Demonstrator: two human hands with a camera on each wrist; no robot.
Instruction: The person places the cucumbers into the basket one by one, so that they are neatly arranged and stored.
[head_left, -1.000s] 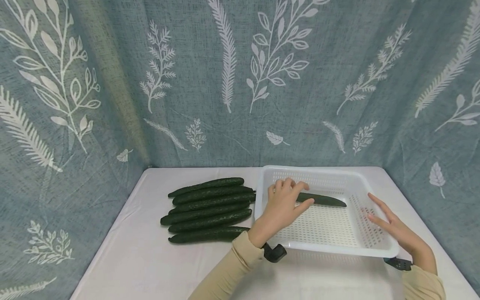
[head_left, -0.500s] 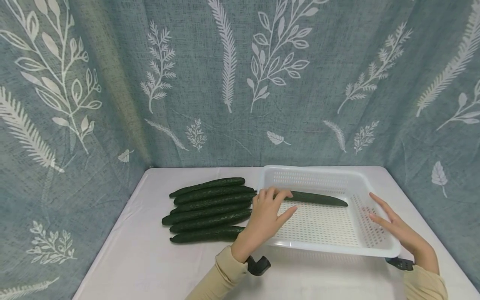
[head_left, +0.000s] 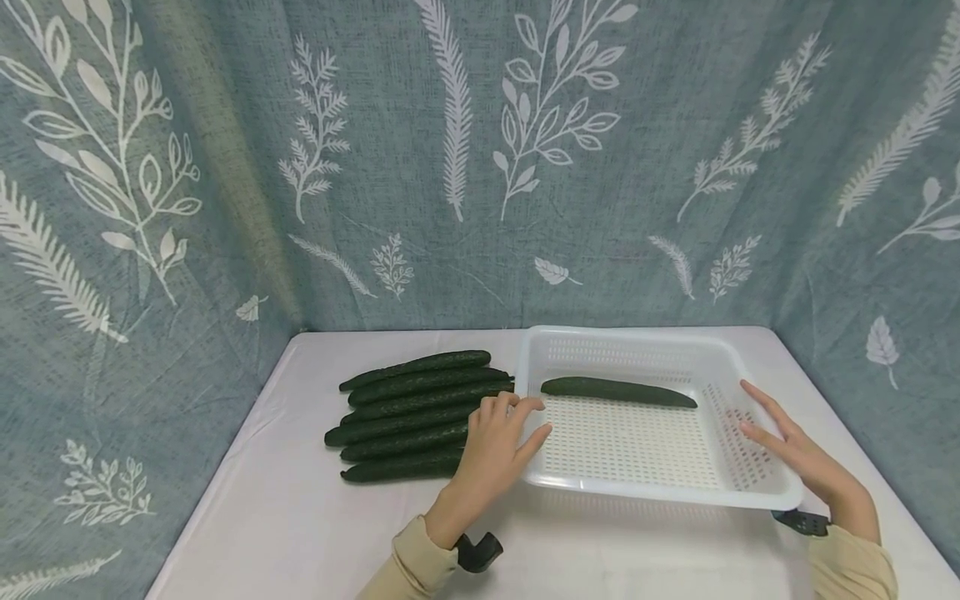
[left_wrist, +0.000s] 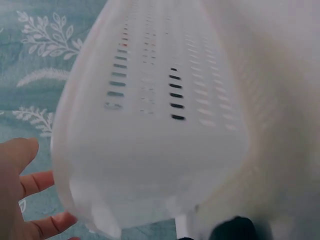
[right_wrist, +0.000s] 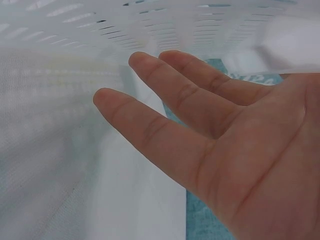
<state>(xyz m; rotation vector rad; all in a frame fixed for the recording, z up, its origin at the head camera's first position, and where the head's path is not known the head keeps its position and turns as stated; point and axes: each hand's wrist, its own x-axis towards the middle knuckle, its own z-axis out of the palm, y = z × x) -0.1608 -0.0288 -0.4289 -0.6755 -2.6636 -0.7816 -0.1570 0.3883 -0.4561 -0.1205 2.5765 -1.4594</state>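
Observation:
A white perforated plastic basket [head_left: 622,487] stands on the right of the table with one dark green cucumber [head_left: 618,392] lying inside along its back. My left hand [head_left: 491,446] hovers at the basket's left rim, fingers loosely bent and holding nothing; in the left wrist view its fingertips [left_wrist: 62,220] overlap the rim. My right hand [head_left: 806,458] is at the right rim, thumb over the inner wall. Seen from the right wrist, its straight fingers [right_wrist: 165,132] extend below the basket's side. Several cucumbers [head_left: 408,429] lie side by side left of the basket, partly hidden by my left hand.
White cloth covers the table [head_left: 247,508]. A blue-green curtain [head_left: 420,275] with white leaf prints hangs behind it and along both sides. Dark wrist cameras are strapped under both wrists.
My left hand has moved left and toward me, out of the basket to its left rim, uncovering the cucumber inside. My right hand and the basket have stayed in place.

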